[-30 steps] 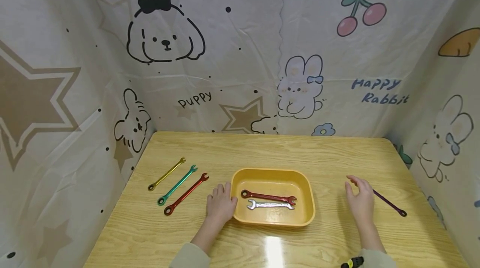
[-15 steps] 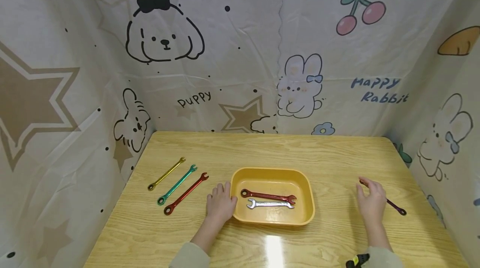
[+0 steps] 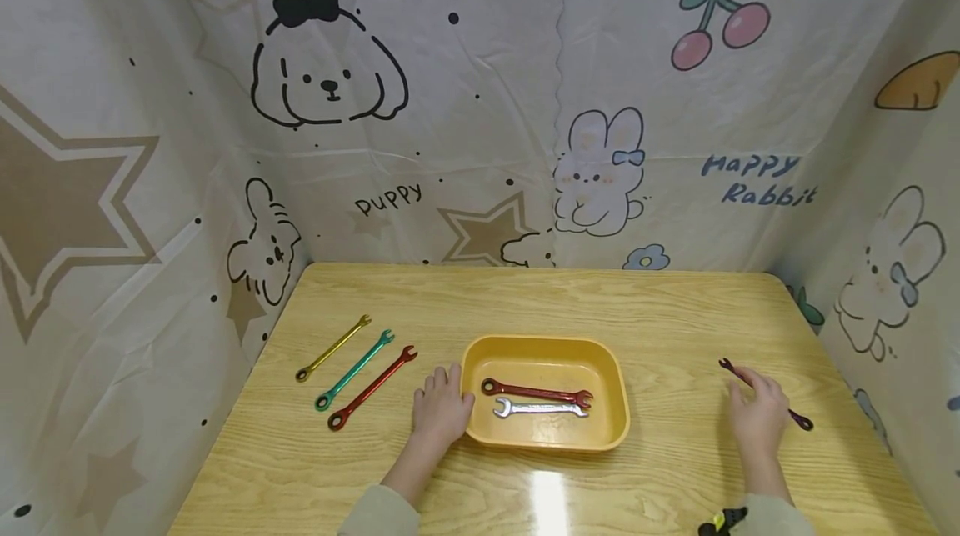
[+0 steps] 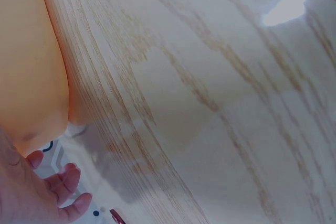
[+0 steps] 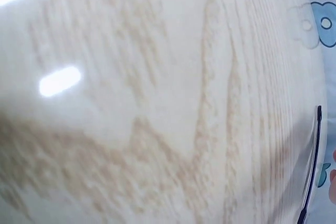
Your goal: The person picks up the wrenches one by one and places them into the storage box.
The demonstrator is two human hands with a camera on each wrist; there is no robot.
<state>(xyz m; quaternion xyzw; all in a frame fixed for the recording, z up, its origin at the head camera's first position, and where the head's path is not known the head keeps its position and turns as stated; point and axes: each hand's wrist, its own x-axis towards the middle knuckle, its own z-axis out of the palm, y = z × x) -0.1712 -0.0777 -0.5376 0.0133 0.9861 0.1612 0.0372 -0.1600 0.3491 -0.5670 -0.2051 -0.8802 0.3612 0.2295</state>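
Purple wrench point(image 3: 799, 418), stiff, light, likely slick, lies under the right hand's point(image 3: 759, 418) relaxed fingers; mid-shank seems best; left hand point(image 3: 441, 411) rests flat beside the tray point(image 3: 615, 386).

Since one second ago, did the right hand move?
Yes. The right hand moved right, away from the yellow tray, and now lies over the dark purple wrench.

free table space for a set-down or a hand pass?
Bare table behind the yellow tray, and between tray and right hand on the purple wrench. Crowded left: three wrenches, left hand against the tray. Tray holds two wrenches.
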